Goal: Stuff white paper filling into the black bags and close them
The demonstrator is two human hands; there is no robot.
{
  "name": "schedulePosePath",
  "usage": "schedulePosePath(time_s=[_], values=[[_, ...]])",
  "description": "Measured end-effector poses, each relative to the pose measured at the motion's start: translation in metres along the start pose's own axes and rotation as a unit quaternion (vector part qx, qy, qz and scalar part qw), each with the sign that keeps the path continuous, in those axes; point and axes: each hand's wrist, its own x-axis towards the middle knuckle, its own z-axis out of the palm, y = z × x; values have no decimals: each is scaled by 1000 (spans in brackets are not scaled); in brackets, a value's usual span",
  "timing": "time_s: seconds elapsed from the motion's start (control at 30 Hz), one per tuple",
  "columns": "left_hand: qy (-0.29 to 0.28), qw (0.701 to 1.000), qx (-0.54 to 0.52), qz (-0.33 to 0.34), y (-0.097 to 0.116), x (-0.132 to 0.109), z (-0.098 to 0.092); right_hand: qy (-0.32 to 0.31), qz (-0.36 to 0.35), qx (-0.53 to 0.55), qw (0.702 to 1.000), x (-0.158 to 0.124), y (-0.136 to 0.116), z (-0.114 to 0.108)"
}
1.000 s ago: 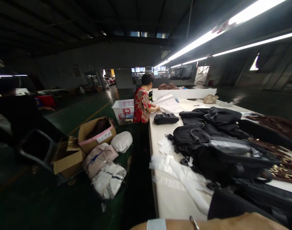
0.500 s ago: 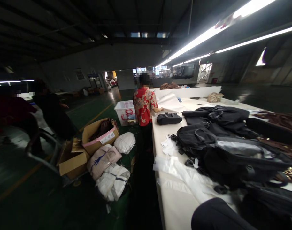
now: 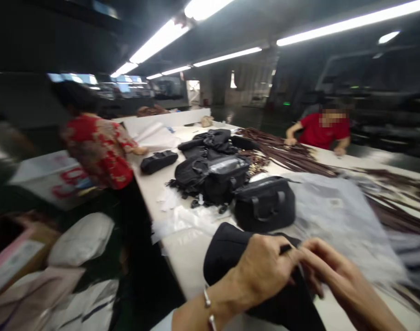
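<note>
A black fabric bag [image 3: 227, 250] with a rounded end lies at the near edge of the table, under my hands. My left hand [image 3: 265, 264], with a metal bangle at the wrist, is closed on the bag's upper edge, and a short dark strip shows by its fingers. Close against it, my right hand [image 3: 329, 266] has its fingers bent and pinched on the same edge. Its fingertips are partly hidden and blurred. Just beyond stands another black bag [image 3: 265, 207] with two handles.
Several black bags [image 3: 213, 179] and clear plastic film [image 3: 185, 220] lie on the white table [image 3: 175, 257]. A large plastic sheet [image 3: 337, 216] and brown straps [image 3: 286, 151] are to the right. One person in red-patterned clothing [image 3: 99, 147] stands left; another in red [image 3: 322, 131] sits across.
My view has swung to the right. Both my hands have come into view on the black bag, and the person across the table now shows.
</note>
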Motion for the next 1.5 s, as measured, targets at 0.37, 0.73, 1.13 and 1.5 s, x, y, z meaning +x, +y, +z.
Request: schedulePosePath(time_s=[0.37,0.73,1.13,1.5], values=[[-101,993,-52,36,-6,9,10,111,34,169,979,-47,-21,13],[-123,988,-76,46,-17,17,17,194,75,66,976,-58,-21,32],[-178,963,66,192,-14,25,8,286,8,-254,924,-73,-36,48],[-144,929,85,330,-33,32,21,240,108,-185,947,-79,-49,15]])
